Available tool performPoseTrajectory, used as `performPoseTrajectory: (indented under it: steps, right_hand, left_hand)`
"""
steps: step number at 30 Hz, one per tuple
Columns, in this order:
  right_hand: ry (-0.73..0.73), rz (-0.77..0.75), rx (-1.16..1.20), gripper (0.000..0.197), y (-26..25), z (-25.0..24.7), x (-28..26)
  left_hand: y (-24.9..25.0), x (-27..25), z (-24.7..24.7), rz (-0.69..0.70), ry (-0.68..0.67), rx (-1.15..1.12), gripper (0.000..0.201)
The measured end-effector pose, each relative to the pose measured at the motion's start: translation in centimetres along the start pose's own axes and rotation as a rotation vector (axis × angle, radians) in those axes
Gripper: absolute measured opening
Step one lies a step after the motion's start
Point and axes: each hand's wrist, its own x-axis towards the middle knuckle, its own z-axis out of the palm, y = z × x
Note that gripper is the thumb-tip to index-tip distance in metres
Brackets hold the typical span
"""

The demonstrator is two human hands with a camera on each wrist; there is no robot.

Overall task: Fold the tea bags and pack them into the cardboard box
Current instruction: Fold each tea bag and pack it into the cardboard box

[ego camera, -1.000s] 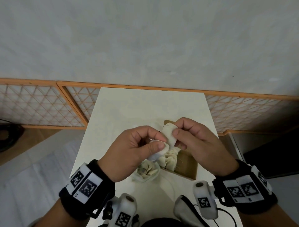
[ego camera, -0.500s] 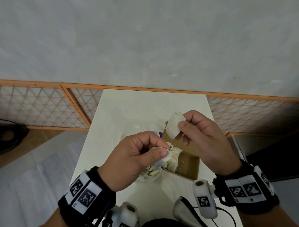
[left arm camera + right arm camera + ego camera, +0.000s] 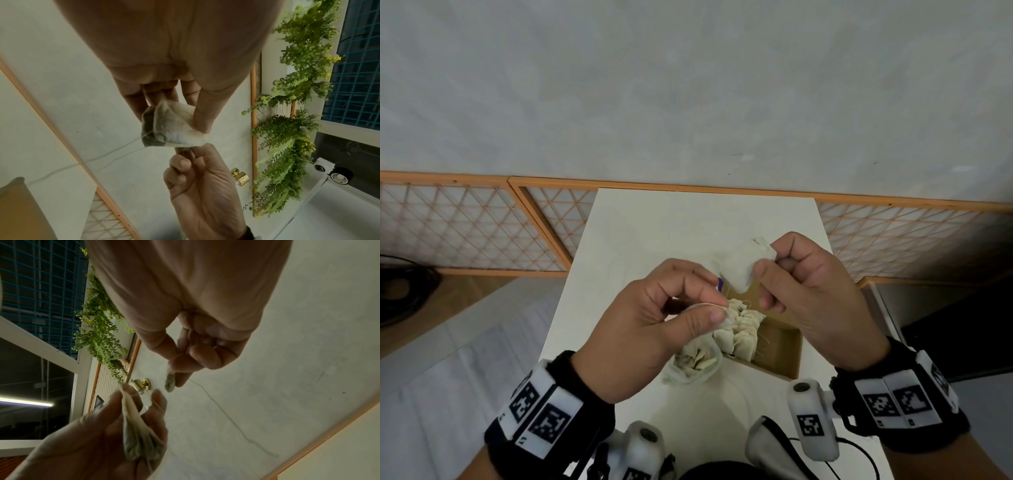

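My right hand (image 3: 765,263) pinches a white tea bag (image 3: 739,270) between thumb and forefinger, raised above the far end of the cardboard box (image 3: 780,346). My left hand (image 3: 714,305) pinches a second tea bag (image 3: 726,318) over the box's left side. In the left wrist view that tea bag (image 3: 170,128) hangs folded from the left hand (image 3: 176,113), with a thin string trailing off. In the right wrist view the right hand (image 3: 174,374) holds its tea bag (image 3: 170,382) edge-on. Several folded tea bags (image 3: 739,335) lie in the box.
A clear plastic bag (image 3: 695,366) with more tea bags lies just left of the box on the white table (image 3: 688,222). The table is narrow, with floor on both sides. An orange-framed lattice screen (image 3: 465,226) and a grey wall stand behind it.
The hands, together on the tea bags a second ago, have drawn apart. The right hand has lifted its tea bag up and away; the left stays low over the box.
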Motion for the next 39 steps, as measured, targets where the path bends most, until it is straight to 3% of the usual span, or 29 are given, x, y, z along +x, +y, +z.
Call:
performPoseTrajectory:
  steps: [5,10,14,18,21,24,28,32,39]
  right_hand:
    - [-0.044,-0.047,-0.048,0.008,0.1,0.6,-0.5]
    - [-0.216,-0.094,-0.138,0.004,-0.4,0.9,-1.2]
    - [-0.273,-0.104,-0.149,0.01,-0.2,1.0,-1.2]
    - [-0.277,-0.092,-0.063,0.004,0.5,0.9,-0.9]
    - [-0.308,-0.065,-0.016,0.008,1.6,0.7,-0.6]
    - [-0.285,-0.093,-0.089,0.018,3.4,0.9,-0.1]
    - [-0.193,-0.095,-0.18,0.007,5.4,-0.6,0.3]
    - [-0.117,-0.043,-0.438,0.011,8.2,-3.6,-0.2]
    - [0.006,0.291,-0.62,0.023,17.4,-8.6,-3.1]
  left_hand:
    - [0.0,0.8,0.5,0.037,0.017,-0.008,0.007]
    - [-0.1,1.6,0.9,0.085,0.014,-0.055,0.006]
    - [-0.8,1.7,0.8,0.059,0.027,-0.148,0.005]
    - [-1.3,1.9,0.8,0.051,0.081,-0.146,0.014]
    - [-1.7,2.3,1.0,0.057,0.108,-0.155,0.005]
    - [-2.3,2.9,1.8,0.06,0.101,-0.174,0.008]
    - [-4.2,3.9,3.2,0.053,0.134,-0.156,0.019]
    - [-7.4,3.6,3.0,-0.06,0.179,-0.072,0.024]
    - [-12.3,0.3,1.4,-0.349,0.232,0.125,0.013]
